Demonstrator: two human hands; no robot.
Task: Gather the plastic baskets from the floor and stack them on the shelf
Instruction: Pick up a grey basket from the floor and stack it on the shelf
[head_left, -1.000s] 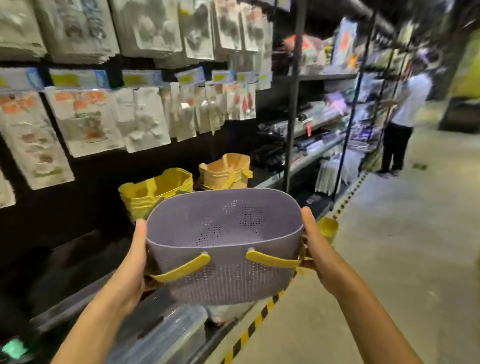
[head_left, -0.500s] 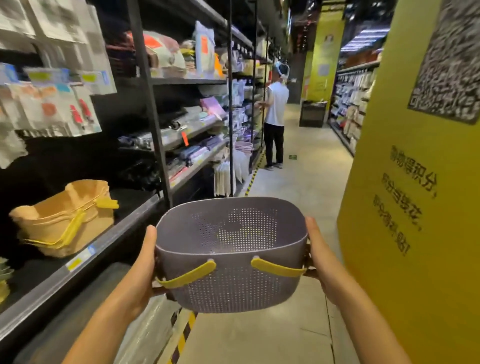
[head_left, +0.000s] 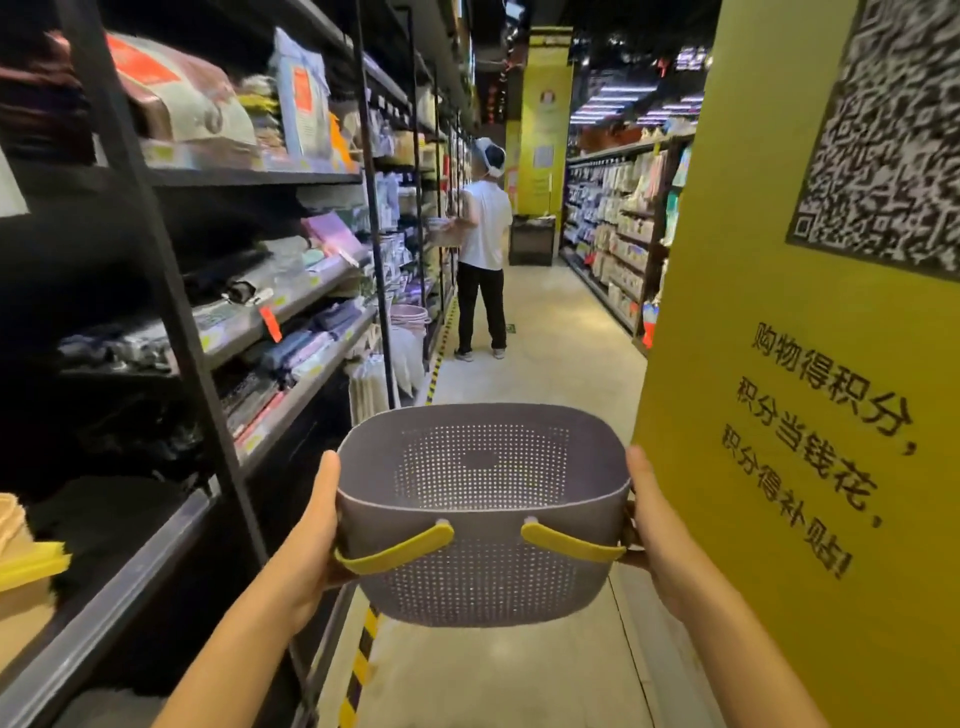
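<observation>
We hold the purple basket (head_left: 483, 499) up in the air, left hand (head_left: 317, 525) & right hand (head_left: 649, 519) each gripping a side. It's the carry step; next we prob. turn left to the shelf (head_left: 119, 597) & stack it

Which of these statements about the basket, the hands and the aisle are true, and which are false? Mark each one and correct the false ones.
1. The left hand and the right hand hold the purple basket, one at each side. True.
2. The purple basket is filled with goods. False: it is empty, and its perforated bottom shows.
3. The basket's handles are yellow. True.
4. The yellow pillar with the QR code stands on the left of the aisle. False: it stands on the right.
5. A person in a white top stands further down the aisle. True.
</observation>
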